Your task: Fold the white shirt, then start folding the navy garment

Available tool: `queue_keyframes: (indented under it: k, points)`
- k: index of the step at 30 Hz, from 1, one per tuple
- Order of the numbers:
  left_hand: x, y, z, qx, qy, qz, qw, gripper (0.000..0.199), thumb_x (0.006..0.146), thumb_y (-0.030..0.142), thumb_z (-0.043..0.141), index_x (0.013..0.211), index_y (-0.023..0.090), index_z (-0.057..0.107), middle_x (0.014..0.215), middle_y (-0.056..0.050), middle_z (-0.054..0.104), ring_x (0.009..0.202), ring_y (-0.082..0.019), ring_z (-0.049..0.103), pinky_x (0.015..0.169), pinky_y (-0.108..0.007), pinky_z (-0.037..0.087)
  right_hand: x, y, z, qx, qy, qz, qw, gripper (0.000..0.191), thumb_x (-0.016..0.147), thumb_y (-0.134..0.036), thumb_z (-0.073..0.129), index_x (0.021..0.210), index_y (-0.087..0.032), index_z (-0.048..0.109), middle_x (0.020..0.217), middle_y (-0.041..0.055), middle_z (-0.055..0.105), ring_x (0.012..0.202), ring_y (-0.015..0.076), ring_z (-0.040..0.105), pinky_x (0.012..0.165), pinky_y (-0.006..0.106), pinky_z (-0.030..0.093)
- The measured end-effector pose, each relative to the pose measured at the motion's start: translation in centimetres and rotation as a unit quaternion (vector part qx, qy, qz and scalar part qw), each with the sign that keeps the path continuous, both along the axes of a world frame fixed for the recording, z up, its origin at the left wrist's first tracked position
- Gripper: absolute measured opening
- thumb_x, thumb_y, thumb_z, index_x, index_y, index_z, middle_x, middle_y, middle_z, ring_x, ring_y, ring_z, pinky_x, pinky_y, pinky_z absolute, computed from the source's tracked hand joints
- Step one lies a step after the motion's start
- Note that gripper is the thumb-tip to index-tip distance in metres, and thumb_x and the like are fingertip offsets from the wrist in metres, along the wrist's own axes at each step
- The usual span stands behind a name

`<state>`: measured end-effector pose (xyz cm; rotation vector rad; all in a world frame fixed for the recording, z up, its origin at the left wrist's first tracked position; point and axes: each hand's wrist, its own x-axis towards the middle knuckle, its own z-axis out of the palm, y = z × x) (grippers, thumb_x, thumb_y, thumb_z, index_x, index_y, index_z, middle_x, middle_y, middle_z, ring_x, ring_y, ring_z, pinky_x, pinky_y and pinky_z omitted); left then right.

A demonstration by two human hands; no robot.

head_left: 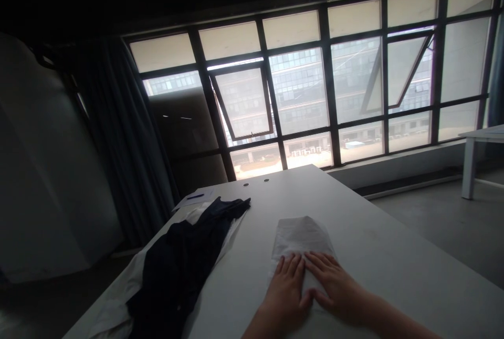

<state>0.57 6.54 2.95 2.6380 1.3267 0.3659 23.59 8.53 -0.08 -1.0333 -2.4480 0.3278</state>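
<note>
A folded piece of white cloth (301,231) lies flat on the white table (260,208), close in front of me. Both palms press down on it, side by side. My left hand (287,289) rests on its left part with the fingers stretched forward. On the right part lies my right hand (334,286), its fingers also extended and pointing forward and left. The two thumbs meet or nearly meet in the middle. The near end of the cloth is partly hidden under my hands.
Left on the table lie a dark navy garment (177,255) and white cloth (128,286) beneath and beside it. Further back is a paper sheet (181,202) with a dark pen (196,196). Windows (299,92) stand behind; another white table (468,166) is at right.
</note>
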Motion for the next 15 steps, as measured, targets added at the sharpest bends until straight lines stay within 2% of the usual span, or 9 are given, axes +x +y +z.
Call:
queue_keyframes:
  k: [3, 7, 10, 15]
  points:
    - [-0.1, 0.0, 1.0, -0.026, 0.014, -0.009, 1.000, 0.078, 0.101, 0.065, 0.041, 0.165, 0.026, 0.018, 0.170, -0.005, 0.017, 0.156, -0.029, 0.016, 0.129, -0.047, 0.007, 0.2, -0.3, -0.7, 0.006, -0.018, 0.020, 1.000, 0.073, 0.099, -0.049, 0.049, 0.163, -0.027, 0.022, 0.167, 0.0082, 0.030, 0.154, 0.0326, 0.026, 0.128, 0.054, 0.016]
    - [0.2, -0.1, 1.2, -0.038, 0.018, 0.005, 0.999, 0.079, 0.101, 0.069, 0.039, 0.164, 0.026, 0.021, 0.170, -0.006, 0.015, 0.157, -0.029, 0.013, 0.128, -0.050, 0.005, 0.0, -1.0, -1.4, 0.027, -0.042, 0.027, 0.998, 0.073, 0.101, -0.037, 0.047, 0.164, -0.028, 0.013, 0.168, 0.0065, 0.022, 0.155, 0.0346, 0.021, 0.127, 0.060, 0.014]
    - [0.3, 0.1, 0.8, -0.033, 0.030, 0.014, 0.999, 0.076, 0.102, 0.067, 0.038, 0.164, 0.025, 0.022, 0.169, -0.006, 0.016, 0.157, -0.029, 0.014, 0.128, -0.051, 0.008, -0.1, -1.0, -1.3, 0.037, -0.046, 0.033, 0.998, 0.072, 0.100, -0.032, 0.047, 0.163, -0.029, 0.012, 0.168, 0.0048, 0.021, 0.155, 0.0329, 0.023, 0.127, 0.058, 0.016]
    - [0.2, 0.7, 0.2, -0.024, 0.041, 0.035, 0.998, 0.074, 0.102, 0.063, 0.036, 0.164, 0.025, 0.019, 0.170, -0.005, 0.014, 0.157, -0.030, 0.012, 0.127, -0.053, 0.009, 0.2, -0.1, -0.6, 0.052, -0.027, 0.028, 0.998, 0.066, 0.104, -0.040, 0.044, 0.163, -0.030, 0.016, 0.168, 0.0039, 0.025, 0.156, 0.0320, 0.020, 0.127, 0.056, 0.019]
